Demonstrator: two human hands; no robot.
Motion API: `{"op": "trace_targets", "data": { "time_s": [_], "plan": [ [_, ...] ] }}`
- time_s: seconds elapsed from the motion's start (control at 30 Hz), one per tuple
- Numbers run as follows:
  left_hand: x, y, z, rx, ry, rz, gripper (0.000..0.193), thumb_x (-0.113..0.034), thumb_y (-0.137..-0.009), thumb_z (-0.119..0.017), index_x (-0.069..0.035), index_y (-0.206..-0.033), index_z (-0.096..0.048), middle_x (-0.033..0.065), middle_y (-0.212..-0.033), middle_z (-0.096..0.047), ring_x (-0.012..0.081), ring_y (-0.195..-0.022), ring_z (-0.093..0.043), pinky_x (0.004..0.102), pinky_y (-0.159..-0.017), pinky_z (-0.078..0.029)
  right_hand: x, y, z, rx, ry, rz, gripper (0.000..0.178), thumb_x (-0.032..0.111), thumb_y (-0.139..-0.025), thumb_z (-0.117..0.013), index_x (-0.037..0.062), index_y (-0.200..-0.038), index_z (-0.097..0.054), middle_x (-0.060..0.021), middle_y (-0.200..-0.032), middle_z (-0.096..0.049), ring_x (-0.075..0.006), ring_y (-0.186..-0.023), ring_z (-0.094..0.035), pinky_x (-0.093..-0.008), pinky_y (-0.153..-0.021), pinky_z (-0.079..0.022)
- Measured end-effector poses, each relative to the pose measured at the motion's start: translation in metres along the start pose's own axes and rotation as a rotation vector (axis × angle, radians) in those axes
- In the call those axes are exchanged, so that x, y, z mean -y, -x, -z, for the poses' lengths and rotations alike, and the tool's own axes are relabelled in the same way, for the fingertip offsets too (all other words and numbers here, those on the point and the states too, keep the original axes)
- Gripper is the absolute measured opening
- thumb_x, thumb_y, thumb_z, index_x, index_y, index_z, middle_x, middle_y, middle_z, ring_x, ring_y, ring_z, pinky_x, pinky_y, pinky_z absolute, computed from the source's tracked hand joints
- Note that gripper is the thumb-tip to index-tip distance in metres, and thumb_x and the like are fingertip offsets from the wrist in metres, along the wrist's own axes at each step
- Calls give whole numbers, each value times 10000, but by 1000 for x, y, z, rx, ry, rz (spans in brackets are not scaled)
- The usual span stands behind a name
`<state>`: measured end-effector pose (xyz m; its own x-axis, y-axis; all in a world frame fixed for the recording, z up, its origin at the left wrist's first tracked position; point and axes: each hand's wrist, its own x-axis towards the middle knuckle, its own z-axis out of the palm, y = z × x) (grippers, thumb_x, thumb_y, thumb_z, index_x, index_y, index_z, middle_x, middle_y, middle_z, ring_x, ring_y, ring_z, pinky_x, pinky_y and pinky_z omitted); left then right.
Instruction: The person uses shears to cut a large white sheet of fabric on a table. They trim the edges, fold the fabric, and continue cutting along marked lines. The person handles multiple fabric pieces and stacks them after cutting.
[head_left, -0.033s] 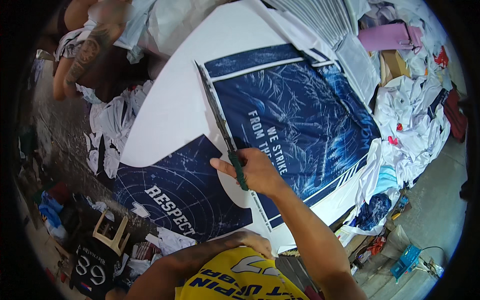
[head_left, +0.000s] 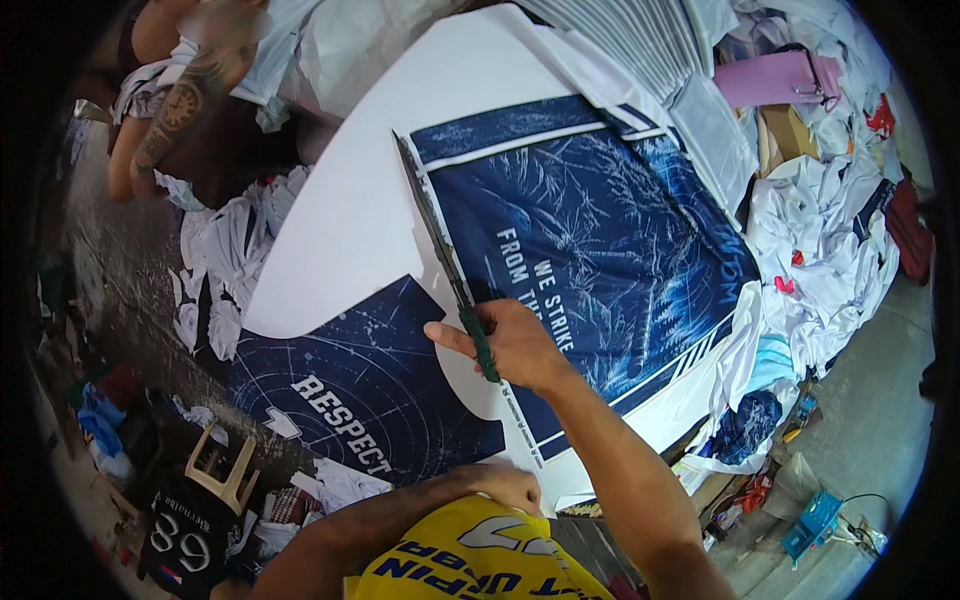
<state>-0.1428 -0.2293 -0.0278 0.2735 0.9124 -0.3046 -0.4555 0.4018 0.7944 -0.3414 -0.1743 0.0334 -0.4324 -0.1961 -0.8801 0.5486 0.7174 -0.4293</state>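
Observation:
My right hand (head_left: 520, 345) is closed round the green-wrapped handle of long, dark-bladed shears (head_left: 436, 230), with the thumb sticking out to the left. The blades lie along the left edge of a dark blue printed fabric panel (head_left: 560, 260) with white lettering and stripes, pointing away from me. A white curved sheet (head_left: 340, 210) is under the shears. Left of my right hand lies a second dark blue printed panel (head_left: 370, 370) with white rings and lettering. My left hand (head_left: 510, 487) rests close to my yellow shirt at the near edge of the fabric; its fingers are partly hidden and blurred.
Another person's tattooed arm (head_left: 175, 115) is at the upper left. White cloth scraps (head_left: 240, 235) lie at left, more white cloth (head_left: 815, 230) at right. A pink flask-like container (head_left: 770, 80) lies upper right. A beige plastic stool (head_left: 222, 470) and a teal device (head_left: 812, 525) stand lower down.
The shears and my right hand stay in almost the same place. My left hand has shifted slightly and looks more blurred. The view has tilted a little.

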Motion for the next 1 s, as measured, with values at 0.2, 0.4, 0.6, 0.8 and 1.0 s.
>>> {"op": "trace_targets", "data": {
  "time_s": [0.2,0.4,0.6,0.8,1.0],
  "plan": [
    [-31,209,124,-1953,-247,279,325,-307,-990,-707,-30,-1154,-660,222,-1157,-633,365,-1108,-622,531,-965,-465,41,-26,13,-58,-34,111,908,898,-783,-722,-9,-810,-762,-138,-750,-737,-287,-760,-755,-407,-733,-579],
    [12,134,34,-1574,-763,666,937,-612,-999,-622,-80,-1709,-324,193,-1776,-277,429,-1656,-181,710,-1295,-83,32,-21,16,-49,-86,336,623,630,-919,-818,59,-704,-689,-34,-577,-605,-131,-513,-579,-324,-510,-436],
    [122,133,-87,-1832,-721,311,536,-296,-1092,-505,-82,-1583,-518,202,-1712,-402,418,-1571,-376,609,-1256,-271,-139,86,-46,-393,-325,314,542,526,-947,-836,34,-758,-710,20,-614,-558,-83,-581,-546,-303,-521,-404],
    [83,268,-67,-2495,189,-490,414,-334,-1143,-519,40,-1175,-693,153,-1104,-693,276,-1094,-671,433,-1065,-508,-355,143,-146,-665,-866,341,289,269,-965,-863,34,-865,-728,38,-668,-604,-54,-562,-525,-263,-509,-361],
    [-2,243,-24,-2192,-837,-12,283,-243,-975,-811,-2,-991,-664,92,-840,-662,208,-822,-673,378,-817,-565,-495,229,-43,-1124,-140,-48,678,635,-830,-867,-29,-824,-729,-174,-686,-699,-286,-635,-680,-460,-639,-493]
  ]
}}
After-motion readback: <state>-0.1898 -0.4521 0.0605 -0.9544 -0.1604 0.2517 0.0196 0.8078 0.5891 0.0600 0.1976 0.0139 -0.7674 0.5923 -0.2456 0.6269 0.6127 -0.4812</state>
